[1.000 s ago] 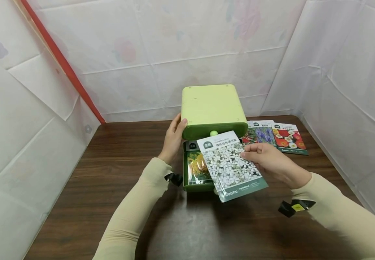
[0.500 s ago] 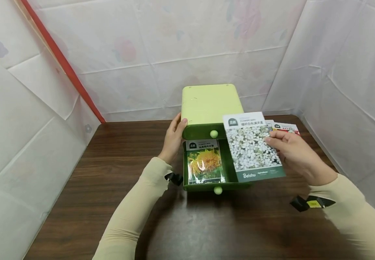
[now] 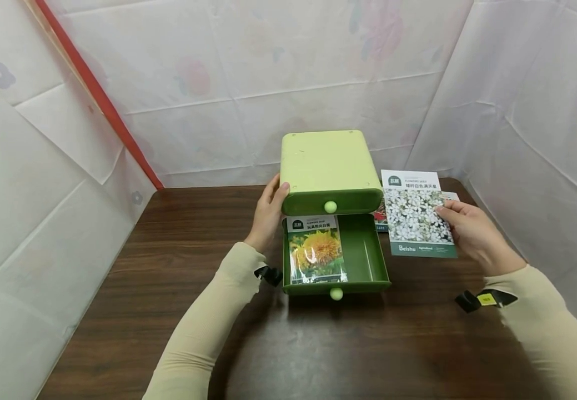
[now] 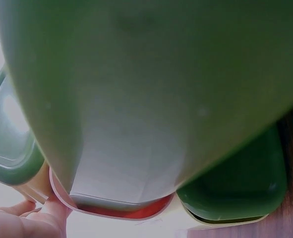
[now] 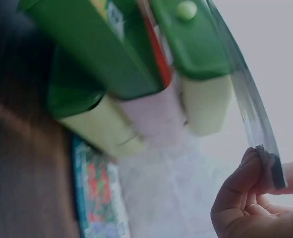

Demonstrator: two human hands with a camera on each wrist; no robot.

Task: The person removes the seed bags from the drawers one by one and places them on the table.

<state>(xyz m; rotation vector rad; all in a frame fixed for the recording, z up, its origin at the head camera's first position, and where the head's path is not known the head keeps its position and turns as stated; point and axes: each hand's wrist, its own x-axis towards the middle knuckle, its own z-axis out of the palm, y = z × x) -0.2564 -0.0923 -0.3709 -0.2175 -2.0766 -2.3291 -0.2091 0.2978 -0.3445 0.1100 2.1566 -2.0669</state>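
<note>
My right hand (image 3: 479,236) pinches a seed packet (image 3: 415,216) printed with white flowers by its right edge, held up to the right of a small green drawer cabinet (image 3: 325,161). In the right wrist view the packet (image 5: 250,99) appears edge-on between thumb and fingers. My left hand (image 3: 267,214) rests against the cabinet's left side, fingers extended. The pulled-out middle drawer (image 3: 365,258) holds a yellow sunflower seed packet (image 3: 317,250) on its left side. In the left wrist view the drawer's underside (image 4: 136,109) covers most of the picture.
Other seed packets lie on the dark wood table (image 3: 203,239) right of the cabinet, among them a red-flowered packet (image 5: 99,191); the held packet mostly hides them in the head view. The top drawer (image 3: 313,203) and the bottom drawer (image 4: 235,183) are closed. Patterned white sheeting (image 3: 248,72) surrounds the table.
My right hand has carried the white-flower packet up and rightward from over the drawer, uncovering the sunflower packet and the drawer's right half. My left hand has stayed on the cabinet.
</note>
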